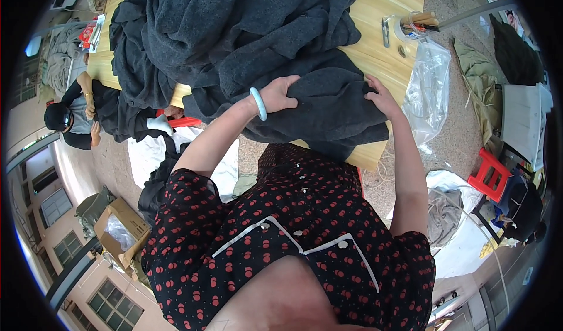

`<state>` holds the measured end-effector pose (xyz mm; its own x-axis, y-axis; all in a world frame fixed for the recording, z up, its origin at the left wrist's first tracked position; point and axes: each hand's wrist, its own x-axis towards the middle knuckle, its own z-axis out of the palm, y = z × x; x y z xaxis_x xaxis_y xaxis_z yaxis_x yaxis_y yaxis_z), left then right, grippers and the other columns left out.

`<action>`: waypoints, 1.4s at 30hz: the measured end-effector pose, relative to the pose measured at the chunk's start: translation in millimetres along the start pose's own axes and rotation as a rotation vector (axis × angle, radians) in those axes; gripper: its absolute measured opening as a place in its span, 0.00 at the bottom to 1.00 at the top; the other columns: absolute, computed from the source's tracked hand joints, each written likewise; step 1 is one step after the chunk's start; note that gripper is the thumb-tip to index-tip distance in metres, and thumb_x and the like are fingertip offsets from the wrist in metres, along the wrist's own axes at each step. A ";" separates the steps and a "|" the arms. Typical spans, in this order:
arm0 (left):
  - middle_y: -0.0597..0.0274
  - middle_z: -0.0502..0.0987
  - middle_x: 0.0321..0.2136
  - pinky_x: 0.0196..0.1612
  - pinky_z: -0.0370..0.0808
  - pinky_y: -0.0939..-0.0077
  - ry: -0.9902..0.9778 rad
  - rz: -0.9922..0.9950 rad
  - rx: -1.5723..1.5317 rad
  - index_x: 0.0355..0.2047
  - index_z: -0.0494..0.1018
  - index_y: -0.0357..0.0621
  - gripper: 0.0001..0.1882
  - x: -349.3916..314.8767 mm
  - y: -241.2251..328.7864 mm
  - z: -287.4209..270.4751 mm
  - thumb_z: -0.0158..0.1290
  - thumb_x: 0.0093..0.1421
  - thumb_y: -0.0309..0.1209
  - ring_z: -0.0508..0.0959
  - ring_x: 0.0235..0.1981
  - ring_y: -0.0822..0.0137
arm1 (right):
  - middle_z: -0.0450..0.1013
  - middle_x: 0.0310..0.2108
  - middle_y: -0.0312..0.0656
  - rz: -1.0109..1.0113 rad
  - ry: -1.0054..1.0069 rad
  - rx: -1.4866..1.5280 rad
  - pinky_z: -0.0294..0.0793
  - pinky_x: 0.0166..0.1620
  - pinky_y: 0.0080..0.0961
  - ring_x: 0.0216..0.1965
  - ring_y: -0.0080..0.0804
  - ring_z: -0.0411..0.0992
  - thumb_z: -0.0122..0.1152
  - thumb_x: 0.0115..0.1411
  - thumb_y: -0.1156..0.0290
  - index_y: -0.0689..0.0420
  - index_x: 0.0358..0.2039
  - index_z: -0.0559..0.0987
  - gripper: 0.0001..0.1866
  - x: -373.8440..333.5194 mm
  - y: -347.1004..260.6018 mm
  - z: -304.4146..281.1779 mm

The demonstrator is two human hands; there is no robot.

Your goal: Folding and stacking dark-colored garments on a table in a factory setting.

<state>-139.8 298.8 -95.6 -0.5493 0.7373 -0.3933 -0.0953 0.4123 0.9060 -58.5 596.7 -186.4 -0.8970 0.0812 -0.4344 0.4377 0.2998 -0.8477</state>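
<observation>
Wooden table [384,31], rumpled dark grey garment [328,105]

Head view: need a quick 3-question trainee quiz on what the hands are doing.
1. True or false: both hands rest on the dark grey garment.
2. Which wrist wears the pale blue bangle? A) left B) right
3. What stands at the far corner of the wooden table, near the clear plastic bag?

Key:
1. True: left hand and right hand both grip it.
2. A
3. A cup of sticks.
</observation>
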 end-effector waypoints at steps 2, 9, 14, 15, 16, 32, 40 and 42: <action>0.59 0.72 0.35 0.46 0.65 0.81 0.015 -0.003 0.061 0.40 0.65 0.33 0.21 -0.4 -9.1 -9.5 0.46 0.41 0.19 0.71 0.37 0.70 | 0.66 0.42 0.50 0.150 -0.124 -0.040 0.61 0.47 0.24 0.44 0.38 0.64 0.58 0.44 0.66 0.57 0.45 0.67 0.26 -6.2 -9.1 -3.5; 0.61 0.72 0.38 0.50 0.61 0.81 -0.054 -0.186 -0.088 0.45 0.64 0.35 0.26 4.5 -2.5 -30.6 0.46 0.40 0.19 0.69 0.40 0.71 | 0.67 0.43 0.42 -0.026 -0.165 -0.099 0.62 0.46 0.23 0.44 0.29 0.64 0.55 0.49 0.66 0.63 0.35 0.73 0.15 -32.5 -5.2 3.9; 0.61 0.71 0.39 0.50 0.62 0.81 -0.209 -0.172 -0.347 0.46 0.63 0.36 0.27 10.2 14.1 -29.0 0.47 0.41 0.20 0.69 0.40 0.71 | 0.69 0.36 0.42 0.366 -0.079 0.822 0.66 0.42 0.21 0.38 0.25 0.68 0.54 0.49 0.71 0.64 0.37 0.70 0.14 -51.0 -20.6 -28.9; 0.61 0.72 0.39 0.49 0.62 0.81 -0.246 -0.134 -0.352 0.45 0.64 0.37 0.26 10.4 13.8 -29.1 0.48 0.41 0.20 0.69 0.40 0.72 | 0.70 0.36 0.41 0.234 -0.001 0.829 0.68 0.41 0.21 0.36 0.26 0.69 0.54 0.50 0.71 0.63 0.37 0.70 0.14 -59.6 -38.8 -37.0; 0.61 0.72 0.39 0.49 0.62 0.81 -0.232 -0.137 -0.354 0.45 0.64 0.37 0.26 12.7 12.2 -29.7 0.48 0.41 0.20 0.69 0.40 0.72 | 0.71 0.35 0.40 0.100 0.076 0.835 0.69 0.40 0.21 0.35 0.27 0.70 0.53 0.51 0.72 0.63 0.37 0.70 0.13 -64.8 -48.5 -40.2; 0.52 0.74 0.29 0.38 0.68 0.73 0.000 -0.320 0.427 0.33 0.71 0.36 0.14 10.4 -55.1 -62.3 0.50 0.51 0.34 0.73 0.33 0.61 | 0.70 0.34 0.44 -0.638 0.048 -0.308 0.64 0.44 0.31 0.39 0.41 0.67 0.56 0.47 0.70 0.59 0.34 0.71 0.13 -27.1 -100.2 110.7; 0.55 0.74 0.23 0.32 0.67 0.74 0.018 -0.241 0.348 0.28 0.71 0.38 0.12 12.9 -77.9 -68.4 0.49 0.53 0.36 0.73 0.26 0.65 | 0.68 0.28 0.43 -0.596 -0.068 -0.634 0.57 0.51 0.35 0.35 0.40 0.67 0.56 0.47 0.70 0.57 0.34 0.70 0.13 -40.1 -104.3 148.6; 0.51 0.74 0.27 0.35 0.68 0.72 -0.046 -0.296 0.339 0.30 0.71 0.36 0.21 16.1 -68.6 -66.8 0.51 0.49 0.44 0.73 0.30 0.61 | 0.68 0.27 0.42 -0.578 -0.046 -0.613 0.57 0.50 0.34 0.35 0.38 0.67 0.56 0.46 0.70 0.56 0.33 0.70 0.12 -51.1 -99.4 151.2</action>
<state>-197.5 246.6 -153.7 -0.5010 0.5815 -0.6410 0.0387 0.7550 0.6546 -47.0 419.0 -125.9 -0.9605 -0.2784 -0.0059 -0.2125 0.7464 -0.6307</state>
